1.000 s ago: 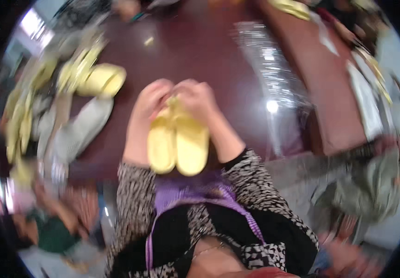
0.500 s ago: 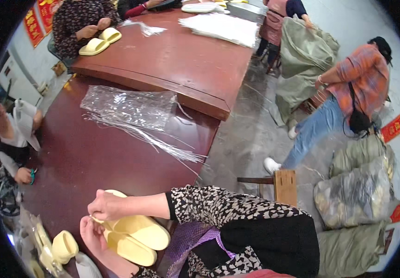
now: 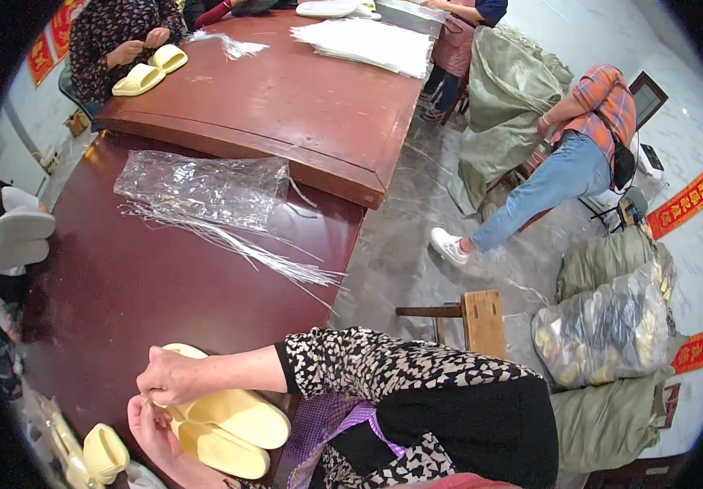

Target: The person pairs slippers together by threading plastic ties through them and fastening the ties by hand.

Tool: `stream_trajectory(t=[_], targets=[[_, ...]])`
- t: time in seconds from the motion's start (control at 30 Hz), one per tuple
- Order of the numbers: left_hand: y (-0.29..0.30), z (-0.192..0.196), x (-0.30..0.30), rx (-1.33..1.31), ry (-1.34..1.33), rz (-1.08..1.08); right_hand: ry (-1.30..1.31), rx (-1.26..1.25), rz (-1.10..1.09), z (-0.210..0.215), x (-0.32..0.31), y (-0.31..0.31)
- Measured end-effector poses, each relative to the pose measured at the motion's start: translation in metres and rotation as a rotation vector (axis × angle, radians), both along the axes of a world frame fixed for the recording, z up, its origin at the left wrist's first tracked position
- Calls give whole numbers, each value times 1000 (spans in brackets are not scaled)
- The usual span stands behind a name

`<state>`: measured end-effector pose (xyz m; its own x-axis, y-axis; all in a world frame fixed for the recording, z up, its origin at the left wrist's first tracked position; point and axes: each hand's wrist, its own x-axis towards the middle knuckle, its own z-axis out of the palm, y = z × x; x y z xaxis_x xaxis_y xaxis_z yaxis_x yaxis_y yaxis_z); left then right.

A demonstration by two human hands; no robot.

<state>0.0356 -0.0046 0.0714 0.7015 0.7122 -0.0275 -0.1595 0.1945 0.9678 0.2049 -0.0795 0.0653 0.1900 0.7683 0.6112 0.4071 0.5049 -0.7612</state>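
A pair of pale yellow slippers (image 3: 237, 417) rests at the near edge of the dark red table (image 3: 164, 306), soles turned up toward me. Over their far left end my right hand (image 3: 174, 376) is closed, fingertips pinched together. My left hand (image 3: 153, 425) meets it just below, fingers curled in toward the same spot. Something small and pale shows between the fingertips, too small to make out. Beyond lies a bundle of thin white ties (image 3: 246, 251), partly under a clear plastic bag (image 3: 205, 183).
Another yellow slipper (image 3: 105, 453) sits at lower left by plastic-wrapped ones. A co-worker at left holds white slippers (image 3: 19, 236). Across the raised tabletop (image 3: 270, 90), a person handles yellow slippers (image 3: 152, 72). At right are a wooden stool (image 3: 483, 323), filled sacks (image 3: 608, 338) and a bending person (image 3: 579, 147).
My view has swung slightly to the right. Both hands stay at the slippers' end, hardly changed. The left co-worker now lifts white slippers; the person in the plaid shirt bends lower over the green sack.
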Motion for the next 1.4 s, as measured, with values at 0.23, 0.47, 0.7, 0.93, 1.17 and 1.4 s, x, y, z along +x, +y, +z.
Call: stream_trajectory(t=[0.23,0.47,0.7,0.93,1.17,1.4], targets=[[-4,-4,1,24,9,127,12,-38,-21,9,2,-7],[-5,6,-10,221,109,379,64,-15,-89,20,13,-10],[9,11,-47,403,457,669,2,-67,-137,14,10,-1],[7,-25,-60,298,393,692,31,81,-288,2,20,5],[30,-42,-75,143,282,689,-177,-69,-59,52,-4,-74],[28,-40,-74,99,331,584,-502,-431,60,11,-27,-85]])
